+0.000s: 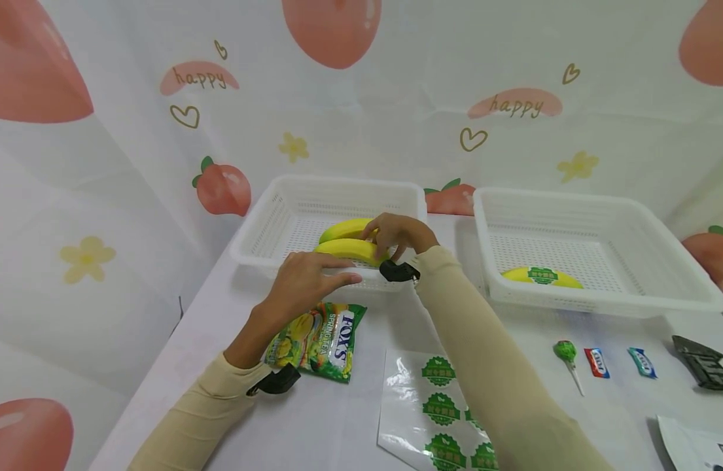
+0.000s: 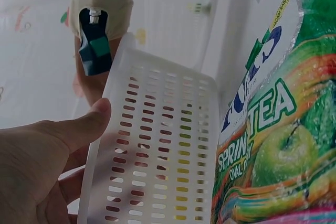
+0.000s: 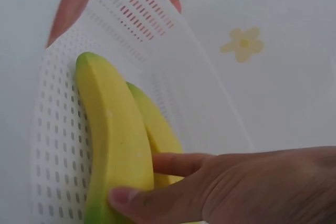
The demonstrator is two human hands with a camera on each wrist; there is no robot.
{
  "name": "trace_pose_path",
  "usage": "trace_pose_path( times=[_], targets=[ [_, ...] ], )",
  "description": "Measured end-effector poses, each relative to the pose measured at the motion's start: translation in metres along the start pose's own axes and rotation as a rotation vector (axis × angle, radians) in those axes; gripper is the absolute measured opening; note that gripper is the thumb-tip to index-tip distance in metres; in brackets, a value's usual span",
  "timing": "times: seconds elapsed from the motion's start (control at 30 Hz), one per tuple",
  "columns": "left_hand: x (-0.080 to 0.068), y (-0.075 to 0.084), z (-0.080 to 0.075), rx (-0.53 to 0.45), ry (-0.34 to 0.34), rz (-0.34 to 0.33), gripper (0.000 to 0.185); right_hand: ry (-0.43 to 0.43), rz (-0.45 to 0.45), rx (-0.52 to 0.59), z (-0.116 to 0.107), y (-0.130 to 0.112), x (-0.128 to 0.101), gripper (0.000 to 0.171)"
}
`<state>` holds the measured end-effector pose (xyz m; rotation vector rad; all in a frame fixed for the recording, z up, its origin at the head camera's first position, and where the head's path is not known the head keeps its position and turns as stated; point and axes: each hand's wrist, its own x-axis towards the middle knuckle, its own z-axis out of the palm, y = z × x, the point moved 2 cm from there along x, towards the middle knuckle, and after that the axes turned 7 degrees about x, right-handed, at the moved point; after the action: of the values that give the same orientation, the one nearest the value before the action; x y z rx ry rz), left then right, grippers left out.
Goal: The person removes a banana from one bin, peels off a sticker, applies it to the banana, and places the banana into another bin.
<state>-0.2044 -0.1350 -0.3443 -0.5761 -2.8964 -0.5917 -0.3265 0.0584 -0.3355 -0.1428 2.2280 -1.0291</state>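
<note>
Two yellow bananas lie side by side in the left white basket [image 1: 249, 245]. My right hand [image 1: 385, 239] reaches into it and grips the near banana [image 1: 343, 249]. In the right wrist view the thumb and a finger of that hand [image 3: 142, 182] pinch the near banana [image 3: 115, 129], and the far banana [image 3: 160, 129] touches it. My left hand [image 1: 337, 271] hovers with straight fingers at the basket's front wall, holding nothing. Its thumb [image 2: 79, 124] lies close to the perforated wall [image 2: 157, 156].
A green Fox's candy bag [image 1: 320, 340] lies under my left wrist. A sheet of green stickers [image 1: 438, 399] lies in front. The right basket [image 1: 602, 196] holds a banana with a green sticker [image 1: 540, 277]. A lollipop [image 1: 565, 351], two wrapped candies [image 1: 597, 362] and a black packet [image 1: 705, 363] lie at right.
</note>
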Motion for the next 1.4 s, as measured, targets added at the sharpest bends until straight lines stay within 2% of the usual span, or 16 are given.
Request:
trace_pose_path(
  times=[0.13,0.3,0.5,0.67,0.83,0.97,1.17,1.4],
  targets=[
    [0.0,0.002,0.0,0.002,0.004,0.004,0.049,-0.011,-0.055,-0.008,-0.005,-0.002,-0.005,0.062],
    [0.0,0.002,-0.001,-0.001,-0.002,-0.007,0.048,0.005,-0.168,-0.048,-0.017,-0.009,-0.02,0.061],
    [0.001,0.001,0.0,-0.014,0.0,-0.01,0.045,0.014,-0.311,-0.071,-0.034,-0.019,-0.057,0.059],
    [0.001,0.0,0.001,-0.013,0.007,0.0,0.042,0.038,-0.412,-0.099,-0.046,-0.013,-0.095,0.057],
    [0.001,0.0,0.0,-0.005,0.013,0.001,0.043,0.11,-0.553,-0.202,-0.056,0.009,-0.134,0.054],
    [0.001,0.0,0.0,0.0,0.007,-0.002,0.045,0.172,-0.6,-0.25,-0.057,0.033,-0.162,0.051],
    [0.001,0.0,-0.001,0.005,0.01,0.01,0.045,0.215,-0.576,-0.237,-0.048,0.075,-0.195,0.052],
    [0.001,0.0,0.001,-0.01,0.004,-0.005,0.044,0.247,-0.534,-0.186,-0.027,0.12,-0.212,0.053]
  ],
)
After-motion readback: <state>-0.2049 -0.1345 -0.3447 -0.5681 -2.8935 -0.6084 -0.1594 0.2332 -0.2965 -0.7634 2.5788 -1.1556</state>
